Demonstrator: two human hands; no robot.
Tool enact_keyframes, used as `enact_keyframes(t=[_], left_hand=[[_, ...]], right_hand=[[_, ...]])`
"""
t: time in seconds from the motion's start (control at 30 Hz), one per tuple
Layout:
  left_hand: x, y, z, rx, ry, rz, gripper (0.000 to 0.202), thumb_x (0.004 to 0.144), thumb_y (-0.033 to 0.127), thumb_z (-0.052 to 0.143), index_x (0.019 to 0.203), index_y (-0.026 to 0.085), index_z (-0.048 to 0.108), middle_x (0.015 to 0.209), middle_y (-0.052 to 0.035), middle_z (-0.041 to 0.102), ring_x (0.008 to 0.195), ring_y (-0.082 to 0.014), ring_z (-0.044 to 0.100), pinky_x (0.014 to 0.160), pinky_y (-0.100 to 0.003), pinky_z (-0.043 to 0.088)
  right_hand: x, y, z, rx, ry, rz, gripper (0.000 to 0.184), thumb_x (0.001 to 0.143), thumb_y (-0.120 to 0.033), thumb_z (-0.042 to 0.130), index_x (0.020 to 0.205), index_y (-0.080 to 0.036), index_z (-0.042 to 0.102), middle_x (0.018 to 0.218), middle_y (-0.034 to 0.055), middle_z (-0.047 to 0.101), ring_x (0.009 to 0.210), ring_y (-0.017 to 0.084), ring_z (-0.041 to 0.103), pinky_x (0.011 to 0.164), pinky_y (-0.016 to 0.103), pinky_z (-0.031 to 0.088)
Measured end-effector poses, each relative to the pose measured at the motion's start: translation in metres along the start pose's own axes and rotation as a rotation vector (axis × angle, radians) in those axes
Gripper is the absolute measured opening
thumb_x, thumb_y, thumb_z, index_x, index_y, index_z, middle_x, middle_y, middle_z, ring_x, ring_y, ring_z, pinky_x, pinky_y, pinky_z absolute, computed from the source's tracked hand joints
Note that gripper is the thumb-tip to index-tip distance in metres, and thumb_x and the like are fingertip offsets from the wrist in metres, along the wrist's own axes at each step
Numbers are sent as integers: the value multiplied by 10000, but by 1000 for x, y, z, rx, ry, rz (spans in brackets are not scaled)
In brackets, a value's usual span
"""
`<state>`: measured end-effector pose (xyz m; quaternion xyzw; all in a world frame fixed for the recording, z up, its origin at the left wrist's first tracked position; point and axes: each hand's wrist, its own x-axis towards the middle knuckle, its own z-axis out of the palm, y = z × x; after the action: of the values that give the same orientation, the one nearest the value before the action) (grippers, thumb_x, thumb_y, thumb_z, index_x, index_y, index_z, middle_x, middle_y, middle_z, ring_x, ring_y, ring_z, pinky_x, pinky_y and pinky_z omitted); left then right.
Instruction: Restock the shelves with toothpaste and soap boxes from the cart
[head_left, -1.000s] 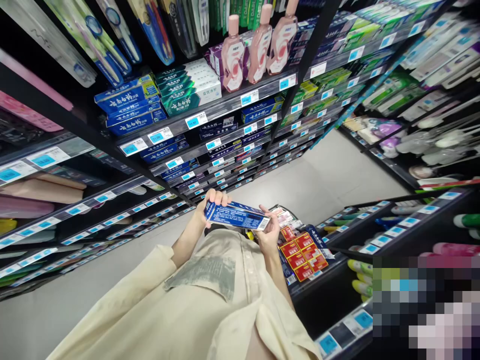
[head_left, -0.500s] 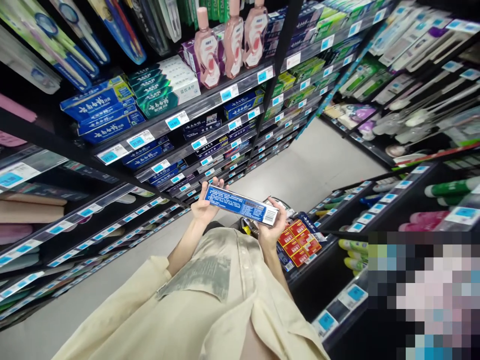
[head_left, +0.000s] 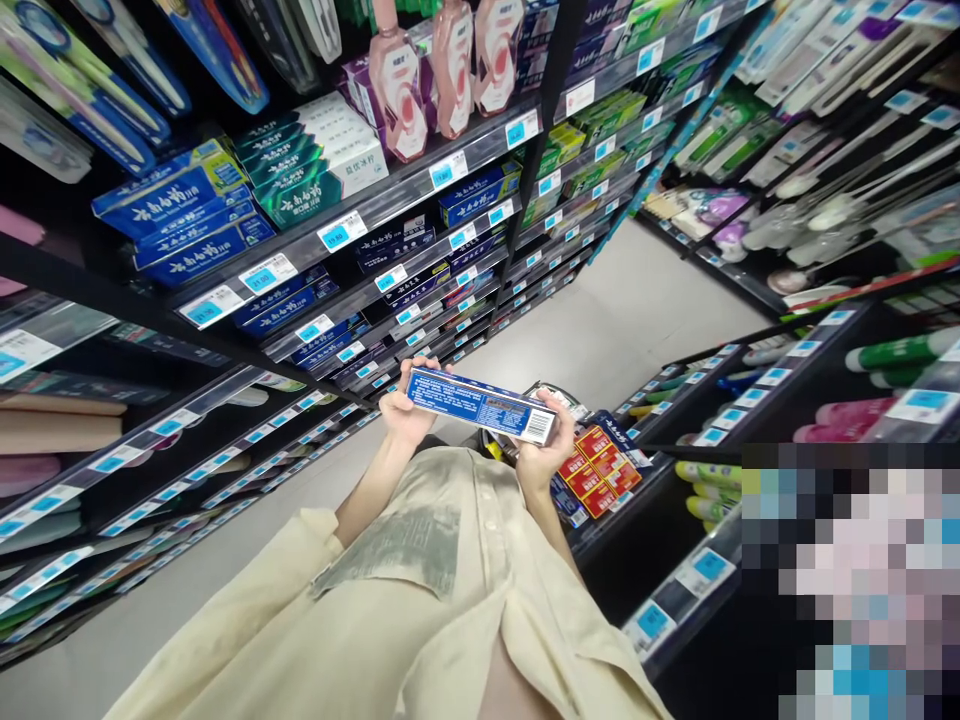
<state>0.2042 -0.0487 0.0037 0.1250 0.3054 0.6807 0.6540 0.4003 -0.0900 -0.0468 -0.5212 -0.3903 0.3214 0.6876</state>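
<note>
Between my two hands is a long blue toothpaste box [head_left: 480, 405], its printed side and white barcode end facing up at me. My left hand [head_left: 407, 408] grips the box's left end, thumb at the near edge and fingers behind. At the barcode end my right hand [head_left: 546, 448] is closed round the box, fingertips at its far corner. Just right of that hand lies a red and blue pack [head_left: 604, 468] with repeated red panels. Beneath the toothpaste box, dark items are partly hidden.
Ahead, a shelf holds blue toothpaste boxes [head_left: 191, 215], green and white boxes [head_left: 315, 165] and pink mouthwash bottles [head_left: 397, 95]. Toothbrush packs [head_left: 75, 85] hang upper left. Pale floor [head_left: 637, 290] runs between the racks. Another shelf [head_left: 682, 600] stands close on my right; a pixelated patch covers the lower right.
The toothpaste box has tipped slightly, so a strip of its far side now shows. Both hands keep hold of it. The view has shifted a little, moving the shelf goods slightly left.
</note>
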Motion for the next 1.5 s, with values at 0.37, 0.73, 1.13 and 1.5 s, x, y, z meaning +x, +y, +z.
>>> enact_keyframes(t=[0.37,0.73,1.13,1.5], left_hand=[[2,3,-5,-6,49,22,396,604,233,641,986,307,715,1146,-22,721,1394,-303,551,1314,-567,313],[-1,5,-14,8,53,5,394,602,213,648,973,314,732,1180,-14,716,1400,-296,545,1296,-546,346],[-8,11,-15,105,-149,81,655,567,402,930,1180,369,703,1448,-18,626,1538,-335,400,1315,-537,265],[0,12,-11,209,-123,130,695,461,452,1048,1045,317,696,1151,-20,694,1290,-293,620,1181,-471,429]], right_hand=[[2,4,5,66,-16,-22,495,658,-73,644,1119,-252,667,1209,52,702,1259,272,649,1156,494,474],[0,11,0,3,-50,75,506,605,-110,691,1089,-242,629,1112,48,707,1083,266,692,980,406,560],[1,21,-4,136,-80,251,578,516,-171,722,1080,-239,615,1062,21,712,962,246,689,845,355,544],[5,-8,-4,376,-343,646,553,625,-277,637,1178,-268,643,887,10,677,642,178,608,545,300,503]])
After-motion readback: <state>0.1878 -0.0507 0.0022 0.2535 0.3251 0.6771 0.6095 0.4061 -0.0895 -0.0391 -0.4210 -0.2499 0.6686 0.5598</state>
